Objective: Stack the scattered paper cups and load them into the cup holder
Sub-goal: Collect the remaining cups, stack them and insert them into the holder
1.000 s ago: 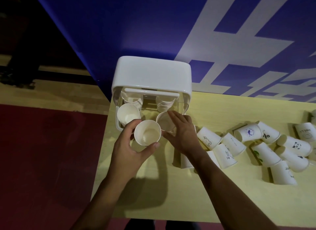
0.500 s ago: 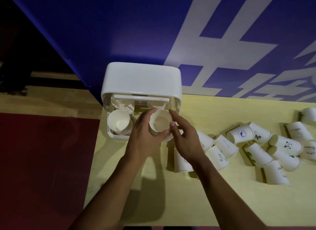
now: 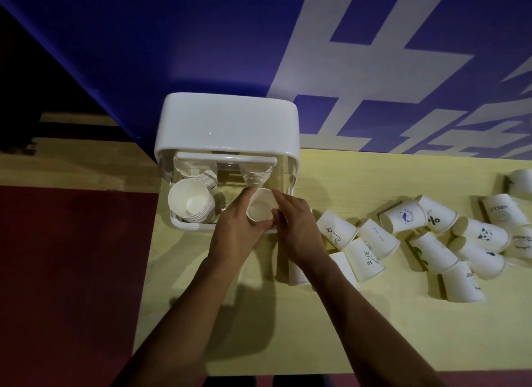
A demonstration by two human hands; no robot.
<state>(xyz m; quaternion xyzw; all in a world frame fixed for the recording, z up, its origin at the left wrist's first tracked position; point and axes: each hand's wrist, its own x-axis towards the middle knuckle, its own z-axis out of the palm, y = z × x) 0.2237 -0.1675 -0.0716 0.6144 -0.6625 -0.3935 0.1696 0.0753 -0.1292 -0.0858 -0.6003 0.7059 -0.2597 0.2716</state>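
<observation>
Paper cup [image 3: 260, 206], plain white and mouth up, is held between both my hands at the front right corner of the cup holder [image 3: 227, 121]. My left hand [image 3: 239, 229] wraps it from the left, fingers behind and thumb in front, curled round its wall. My right hand [image 3: 298, 228] closes on it from the right, forefinger along the far rim and thumb at the near side, so my hands are together with the cup clamped between them. My fingers hide its base, so I cannot tell whether it rests on anything below.

The cup holder is a white box with a rounded lid, standing at the left end of the table [image 3: 259, 329] against a blue wall [image 3: 144, 55] with large white characters. A stack of cups [image 3: 190, 202] sits mouth up in its front left part, and two more stacks show dimly behind, one at the back left [image 3: 201, 175] and one at the back right [image 3: 256, 176].

To my right the scattered cups [image 3: 377, 238] lie in a loose cluster on the table, most on their sides and touching one another. Among them I see a bear cup [image 3: 335, 232], a whale cup [image 3: 403, 216], a percent-sign cup [image 3: 437, 218] and a panda cup [image 3: 483, 235]. Another cup [image 3: 299, 273] is partly hidden behind my right forearm. Left of the table is a dark red floor [image 3: 72, 271].
</observation>
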